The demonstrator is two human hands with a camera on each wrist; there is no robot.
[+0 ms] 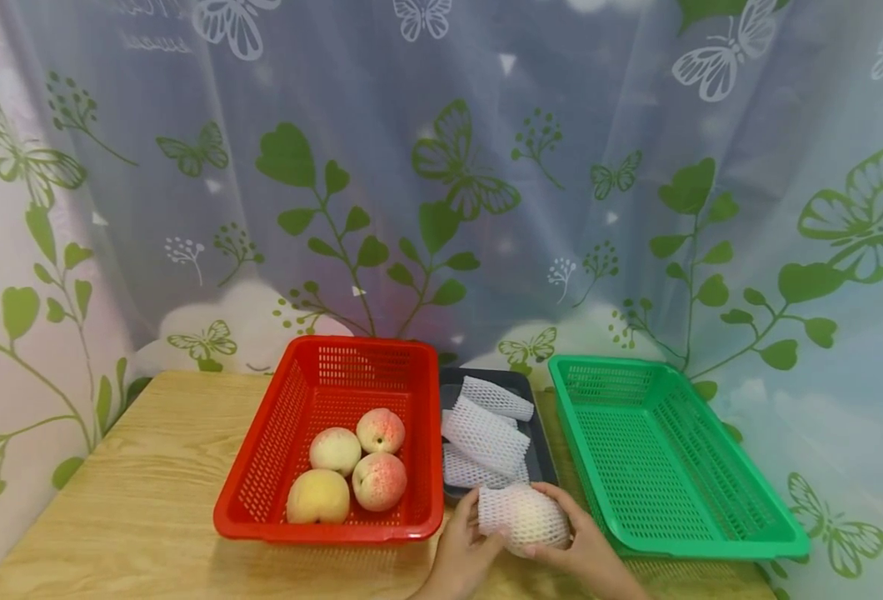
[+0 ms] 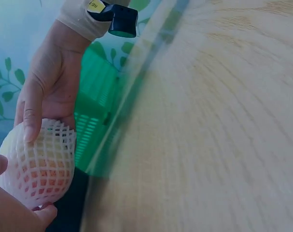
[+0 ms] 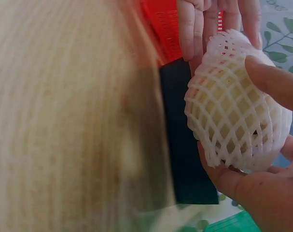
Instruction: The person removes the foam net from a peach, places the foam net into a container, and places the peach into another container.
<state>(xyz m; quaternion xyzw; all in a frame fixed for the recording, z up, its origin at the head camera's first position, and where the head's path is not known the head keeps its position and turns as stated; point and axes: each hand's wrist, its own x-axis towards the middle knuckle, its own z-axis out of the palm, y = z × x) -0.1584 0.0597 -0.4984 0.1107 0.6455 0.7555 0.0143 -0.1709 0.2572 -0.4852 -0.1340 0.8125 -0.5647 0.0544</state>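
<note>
A peach (image 1: 541, 518) in a white foam net sleeve is held up in front of the dark tray, near the table's front edge. Its loose sleeve end (image 1: 492, 508) points left. My right hand (image 1: 587, 546) grips the covered peach from the right, thumb on one side and fingers on the other. The left hand (image 1: 462, 546) holds the sleeve-end side between thumb and fingers. In the right wrist view, the net (image 3: 233, 106) is stretched around the peach, its end beside the left fingers (image 3: 187, 34). Several bare peaches (image 1: 380, 482) lie in the red basket (image 1: 329, 532).
Behind the hands, a dark tray (image 1: 542, 433) holds several empty foam net sleeves (image 1: 490, 437). To the right stands a green basket (image 1: 711, 546) with nothing in it. The wooden table (image 1: 134, 483) backs onto a patterned curtain (image 1: 381, 167).
</note>
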